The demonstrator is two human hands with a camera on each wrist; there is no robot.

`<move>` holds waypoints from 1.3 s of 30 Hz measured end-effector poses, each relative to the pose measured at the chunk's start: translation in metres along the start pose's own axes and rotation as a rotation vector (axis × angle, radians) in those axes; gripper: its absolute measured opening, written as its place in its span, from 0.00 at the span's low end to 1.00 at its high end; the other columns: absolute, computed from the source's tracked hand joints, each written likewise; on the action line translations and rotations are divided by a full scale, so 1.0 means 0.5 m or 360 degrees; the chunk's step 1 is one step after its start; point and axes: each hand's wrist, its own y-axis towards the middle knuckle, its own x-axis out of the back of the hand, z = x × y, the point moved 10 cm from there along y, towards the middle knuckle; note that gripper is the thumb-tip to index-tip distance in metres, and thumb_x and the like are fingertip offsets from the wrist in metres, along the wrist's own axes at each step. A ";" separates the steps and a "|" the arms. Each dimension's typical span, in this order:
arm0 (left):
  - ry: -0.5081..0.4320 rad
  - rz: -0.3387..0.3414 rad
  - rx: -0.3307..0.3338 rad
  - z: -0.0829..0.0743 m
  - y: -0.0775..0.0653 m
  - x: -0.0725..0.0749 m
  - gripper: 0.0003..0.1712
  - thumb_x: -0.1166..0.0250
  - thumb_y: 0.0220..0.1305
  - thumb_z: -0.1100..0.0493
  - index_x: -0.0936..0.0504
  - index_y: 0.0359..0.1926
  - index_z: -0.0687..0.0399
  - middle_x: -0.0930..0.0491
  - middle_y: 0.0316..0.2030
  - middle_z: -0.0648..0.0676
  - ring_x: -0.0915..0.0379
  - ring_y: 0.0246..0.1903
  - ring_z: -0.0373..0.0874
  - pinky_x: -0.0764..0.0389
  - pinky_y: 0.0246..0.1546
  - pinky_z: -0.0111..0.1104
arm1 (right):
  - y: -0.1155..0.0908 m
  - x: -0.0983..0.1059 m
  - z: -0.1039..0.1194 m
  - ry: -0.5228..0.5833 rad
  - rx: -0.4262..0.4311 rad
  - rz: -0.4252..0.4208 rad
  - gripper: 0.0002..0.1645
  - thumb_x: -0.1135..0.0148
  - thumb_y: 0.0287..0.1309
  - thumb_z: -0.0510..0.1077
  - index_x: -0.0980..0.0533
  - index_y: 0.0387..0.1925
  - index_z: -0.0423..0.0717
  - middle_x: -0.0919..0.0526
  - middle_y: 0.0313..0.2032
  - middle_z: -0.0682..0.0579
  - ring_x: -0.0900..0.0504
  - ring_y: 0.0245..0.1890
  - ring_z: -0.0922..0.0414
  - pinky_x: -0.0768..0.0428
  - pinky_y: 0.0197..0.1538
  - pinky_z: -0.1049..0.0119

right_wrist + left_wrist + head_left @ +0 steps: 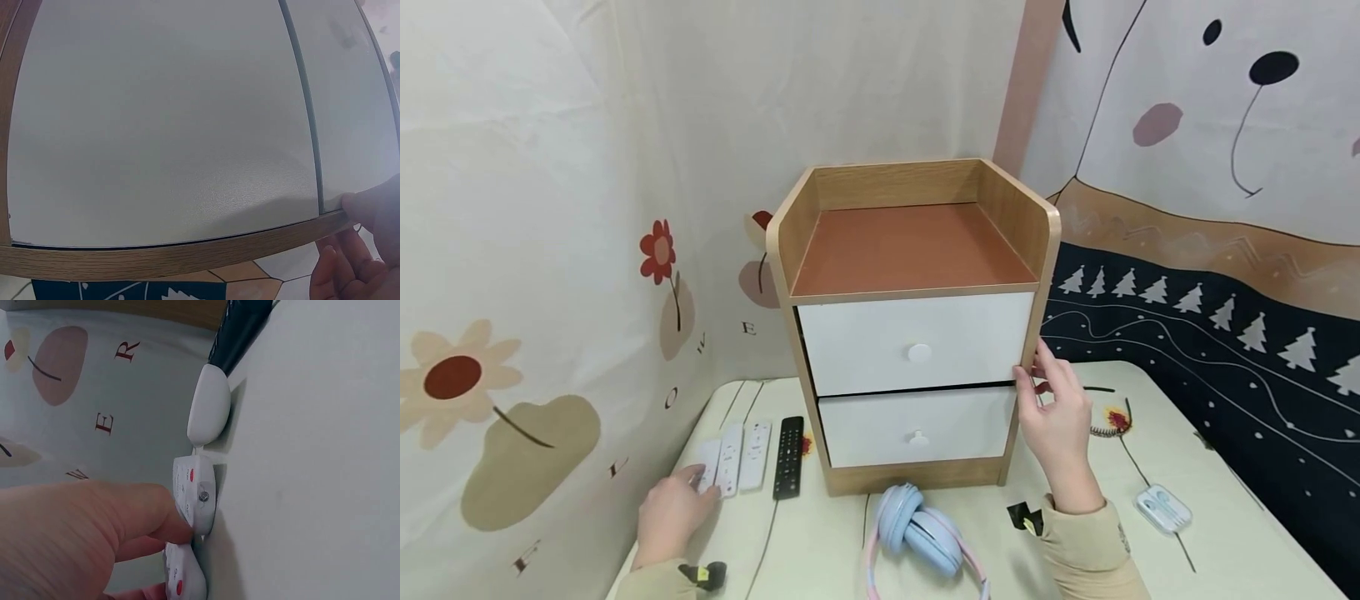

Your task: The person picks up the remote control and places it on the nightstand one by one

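Alignment seems the step: the leftmost slim white plastic remote is pinched by the left hand; the wood-toned, white-drawered cabinet is gripped by the right hand; next, gentle release is probably needed.

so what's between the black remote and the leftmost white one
Two more white remotes lie side by side between the black remote and the leftmost white one, seen in the head view.

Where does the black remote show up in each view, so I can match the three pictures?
Head: black remote, left of centre, at the right end of the row of remotes.
Left wrist: black remote at the top, right of centre, cut off by the frame edge.
Right wrist: not in it.
Shared landmark: the wooden cabinet, only a strip of it along the left-wrist view's top edge.
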 end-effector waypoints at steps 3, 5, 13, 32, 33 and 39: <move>0.0006 0.0017 -0.0001 0.002 0.000 -0.001 0.41 0.26 0.63 0.50 0.23 0.72 0.69 0.24 0.67 0.81 0.26 0.64 0.83 0.22 0.60 0.71 | -0.001 0.000 -0.002 -0.0002 0.0002 -0.0004 0.33 0.28 0.68 0.31 0.22 0.73 0.36 0.12 0.44 0.36 0.11 0.43 0.49 0.27 0.46 0.91; 0.0004 0.0021 0.0004 0.003 0.001 -0.002 0.42 0.25 0.62 0.51 0.23 0.72 0.69 0.24 0.68 0.81 0.27 0.64 0.84 0.23 0.60 0.71 | -0.001 0.000 -0.002 -0.0003 0.0003 -0.0006 0.33 0.28 0.68 0.31 0.22 0.73 0.36 0.12 0.44 0.36 0.11 0.43 0.49 0.27 0.46 0.91; -0.0087 -0.0106 0.0047 0.001 0.000 0.013 0.37 0.28 0.66 0.47 0.19 0.68 0.68 0.22 0.66 0.79 0.25 0.63 0.82 0.23 0.59 0.69 | -0.003 0.001 -0.003 -0.0008 -0.0009 0.0001 0.33 0.28 0.68 0.32 0.23 0.73 0.37 0.12 0.44 0.36 0.12 0.44 0.43 0.27 0.46 0.91; -0.0376 -0.0854 -0.0402 -0.238 -0.089 0.280 0.22 0.24 0.59 0.52 0.08 0.53 0.56 0.09 0.42 0.66 0.14 0.37 0.62 0.26 0.33 0.46 | -0.002 -0.005 -0.005 0.0015 -0.0057 -0.0009 0.33 0.29 0.69 0.31 0.23 0.74 0.38 0.12 0.45 0.36 0.14 0.44 0.50 0.28 0.47 0.92; -0.0388 -0.0887 -0.0432 -0.256 -0.096 0.298 0.22 0.24 0.58 0.52 0.07 0.52 0.55 0.09 0.41 0.65 0.15 0.36 0.61 0.27 0.32 0.43 | -0.002 -0.004 -0.005 0.0013 -0.0055 -0.0013 0.33 0.29 0.69 0.31 0.22 0.74 0.38 0.12 0.45 0.36 0.14 0.44 0.52 0.28 0.47 0.91; -0.0584 -0.1138 -0.0613 -0.348 -0.140 0.401 0.18 0.23 0.58 0.53 0.05 0.50 0.51 0.13 0.35 0.58 0.21 0.31 0.47 0.30 0.27 0.29 | -0.002 -0.002 -0.003 0.0027 -0.0058 -0.0031 0.33 0.28 0.69 0.31 0.22 0.73 0.40 0.12 0.44 0.36 0.20 0.46 0.74 0.27 0.46 0.91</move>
